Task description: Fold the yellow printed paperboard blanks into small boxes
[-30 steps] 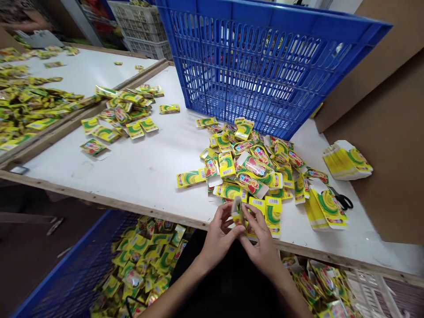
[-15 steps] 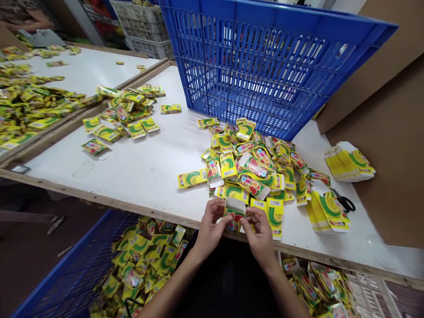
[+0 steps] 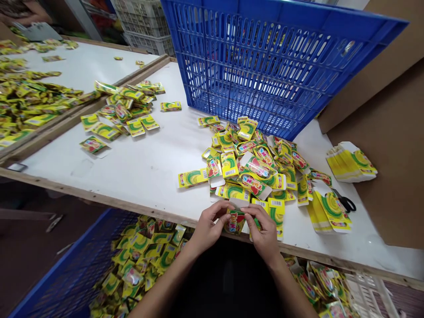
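Observation:
Both hands pinch one small yellow-green carton [image 3: 236, 220] at the table's near edge. My left hand [image 3: 208, 229] grips its left side, my right hand [image 3: 263, 230] its right side and top flap. Just beyond lies a heap of flat yellow-green cartons [image 3: 256, 165] on the white table [image 3: 142, 163]. A stack of flat cartons [image 3: 326, 210] lies to the right of my hands.
A tilted blue crate [image 3: 265, 66] stands behind the heap. Black scissors [image 3: 346, 203] and another carton stack [image 3: 351, 162] lie at right. A blue bin of cartons [image 3: 139, 260] sits below the table's left, a white basket [image 3: 331, 287] at lower right. More cartons [image 3: 122, 110] lie far left.
The carton has been turned from edge-on to face-up between my fingers, and its white flap has been folded down. My hands have stayed at the table edge.

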The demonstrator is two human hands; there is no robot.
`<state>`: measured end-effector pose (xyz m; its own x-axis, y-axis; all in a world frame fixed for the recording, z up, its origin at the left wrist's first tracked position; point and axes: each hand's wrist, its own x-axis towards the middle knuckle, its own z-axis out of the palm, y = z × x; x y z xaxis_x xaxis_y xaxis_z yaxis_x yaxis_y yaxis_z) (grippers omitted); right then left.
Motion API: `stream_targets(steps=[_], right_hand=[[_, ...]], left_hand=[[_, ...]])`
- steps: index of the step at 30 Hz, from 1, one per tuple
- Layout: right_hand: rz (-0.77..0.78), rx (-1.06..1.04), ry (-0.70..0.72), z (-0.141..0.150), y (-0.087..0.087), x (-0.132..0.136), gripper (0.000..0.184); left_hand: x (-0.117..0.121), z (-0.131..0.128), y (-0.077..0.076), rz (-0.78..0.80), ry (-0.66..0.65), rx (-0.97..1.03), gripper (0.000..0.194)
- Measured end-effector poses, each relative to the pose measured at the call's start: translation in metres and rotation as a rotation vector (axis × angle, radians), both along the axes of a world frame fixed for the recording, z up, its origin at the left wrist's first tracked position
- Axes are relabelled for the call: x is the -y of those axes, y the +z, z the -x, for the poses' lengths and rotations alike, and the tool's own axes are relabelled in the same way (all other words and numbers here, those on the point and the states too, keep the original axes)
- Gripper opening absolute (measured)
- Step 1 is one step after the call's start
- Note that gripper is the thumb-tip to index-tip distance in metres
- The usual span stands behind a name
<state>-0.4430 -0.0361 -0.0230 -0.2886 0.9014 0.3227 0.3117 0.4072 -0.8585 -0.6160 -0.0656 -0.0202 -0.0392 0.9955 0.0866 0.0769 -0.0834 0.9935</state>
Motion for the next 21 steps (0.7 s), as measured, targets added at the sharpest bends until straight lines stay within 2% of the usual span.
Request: stream_targets(steps=[2,5,10,15,21], right_hand=[[0.049,-0.062,-0.045,0.001,-0.001,0.0,0.015],[0.109,-0.137,-0.069,0.002,-0.008,0.003,0.027],[-0.005,-0.026,-0.032,0.001,-0.013,0.005,0.018],[-0.117,0.038,-0.005,0.0,-0.01,0.0,0.014],[-0.181,0.083,-0.013,-0.002,-0.007,0.002,0.014]], left_hand=[[0.0,-0.002,0.0,-0.005,0.028,0.016,0.013],[0.003,-0.007,-0.003,-0.013,0.068,0.088,0.021],[0.004,-0.007,-0.009,-0.055,0.024,0.007,0.021],[0.0,-0.006,-0.006,-0.152,0.006,-0.078,0.018],[0.001,-0.011,-0.008,-0.176,0.098,-0.15,0.015]])
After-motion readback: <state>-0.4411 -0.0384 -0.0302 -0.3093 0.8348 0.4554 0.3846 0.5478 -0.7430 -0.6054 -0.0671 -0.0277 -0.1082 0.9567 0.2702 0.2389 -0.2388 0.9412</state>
